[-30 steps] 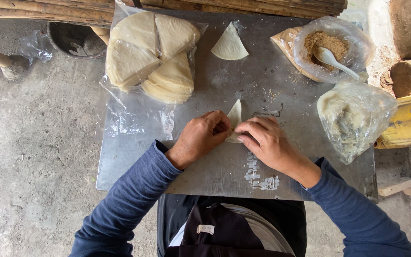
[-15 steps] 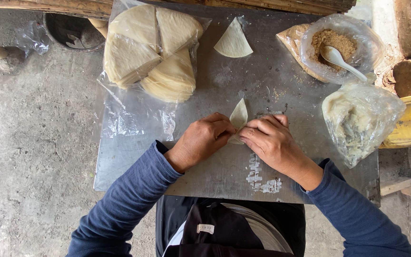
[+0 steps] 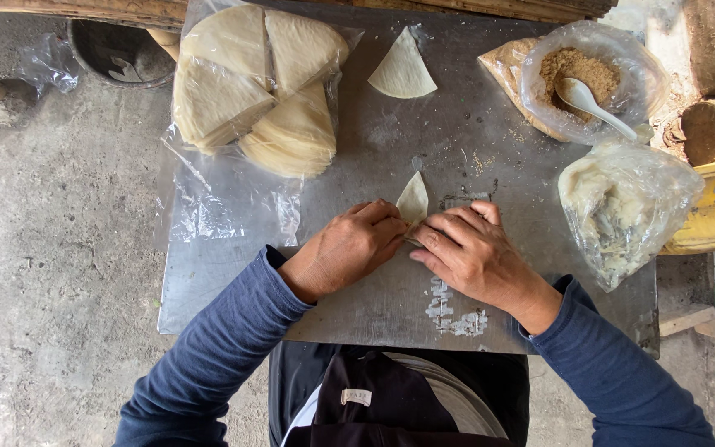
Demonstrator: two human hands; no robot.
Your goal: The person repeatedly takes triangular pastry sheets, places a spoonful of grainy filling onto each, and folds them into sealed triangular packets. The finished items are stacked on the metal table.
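Head view. The metal table point(image 3: 233, 281) shows bare surface along its near edge and its left side; the concrete floor point(image 3: 51, 273) lies open beyond the left edge at 9 o'clock.

Both hands meet at the table's centre. The left hand point(image 3: 345, 248) and the right hand point(image 3: 469, 252) lie palm down, fingers curled narrow and pinching one folded dough sheet point(image 3: 413, 199), whose pointed tip stands up at 12 o'clock of the fingertips. Its lower part is hidden under the fingers.

At 11 o'clock of the hands, well apart, four stacks of wedge-cut dough sheets point(image 3: 250, 83) rest on clear plastic wrap point(image 3: 208, 207). At 12 o'clock lies one loose dough wedge point(image 3: 403, 70). At 2 o'clock, one bagged bowl of brown filling point(image 3: 573, 70) holds one white spoon point(image 3: 593, 103). At 3 o'clock, near the right hand, sits one plastic bag of pale dough point(image 3: 622, 207), reaching the table's right edge. A white smear point(image 3: 453, 306) marks the surface at 6 o'clock.
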